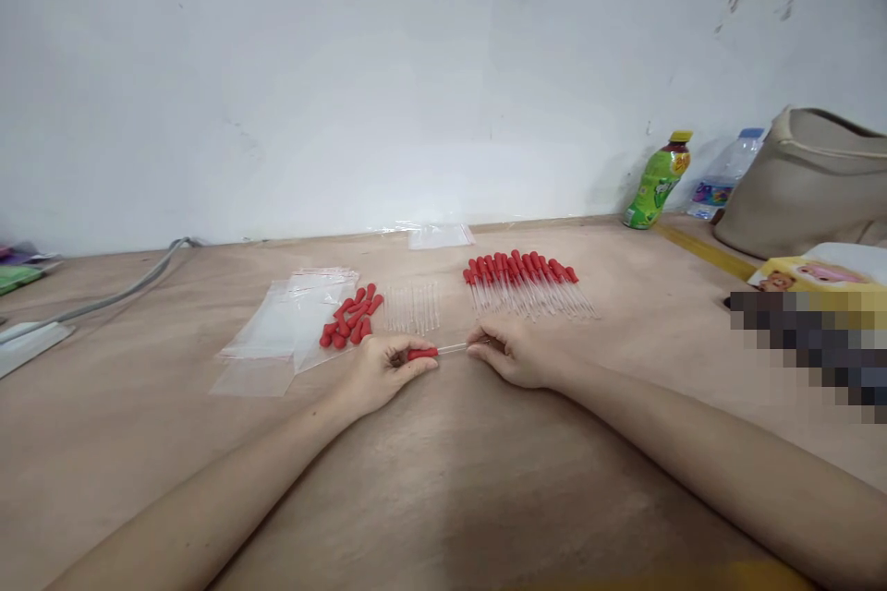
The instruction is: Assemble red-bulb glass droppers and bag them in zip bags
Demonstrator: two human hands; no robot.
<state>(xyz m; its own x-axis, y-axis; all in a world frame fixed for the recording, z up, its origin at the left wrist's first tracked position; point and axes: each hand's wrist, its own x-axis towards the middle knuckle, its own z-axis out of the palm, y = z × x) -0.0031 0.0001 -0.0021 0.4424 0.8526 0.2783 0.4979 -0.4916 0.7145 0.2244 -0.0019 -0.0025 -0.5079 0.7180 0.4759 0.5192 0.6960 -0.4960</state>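
Observation:
My left hand (385,371) is closed on the red rubber bulb (420,353) of a dropper. My right hand (509,354) pinches the other end of its clear glass tube (453,348). The dropper lies level between both hands, just above the brown table (443,480). Behind my left hand sits a pile of loose red bulbs (352,316). A row of bare glass tubes (412,307) lies beside that pile. A row of several finished droppers with red bulbs (525,282) lies behind my right hand.
Clear plastic bags (287,328) are stacked at the left, with another bag (440,235) by the wall. A green bottle (657,180), a water bottle (724,175) and a beige bag (808,185) stand at the right. A grey cable (125,288) runs along the left.

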